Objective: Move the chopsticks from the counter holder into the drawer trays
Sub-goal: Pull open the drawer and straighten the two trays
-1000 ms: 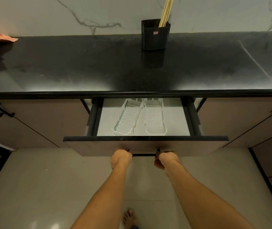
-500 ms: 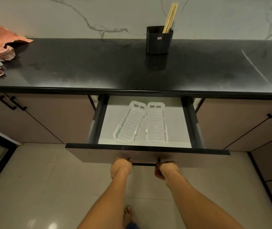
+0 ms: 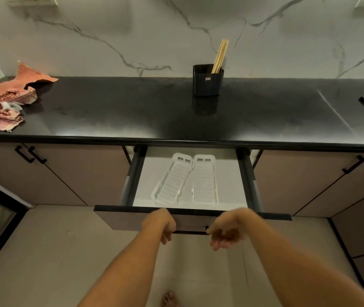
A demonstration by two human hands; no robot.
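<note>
A pink cloth [image 3: 6, 103] is seen at the table's [image 3: 110, 111] left edge. In the open drawer [image 3: 189, 212], two white trays [image 3: 184, 180] lie side by side, long axes running front to back. The left hand [image 3: 161, 224] and right hand [image 3: 226, 232] are held empty, fingers loosely curled, just off the drawer front. The chopsticks [image 3: 220, 56], a bundle too tight to be counted, stand near-upright in one black holder [image 3: 208, 82] at the table's back edge, ahead and above, judged nearer the right hand.
</note>
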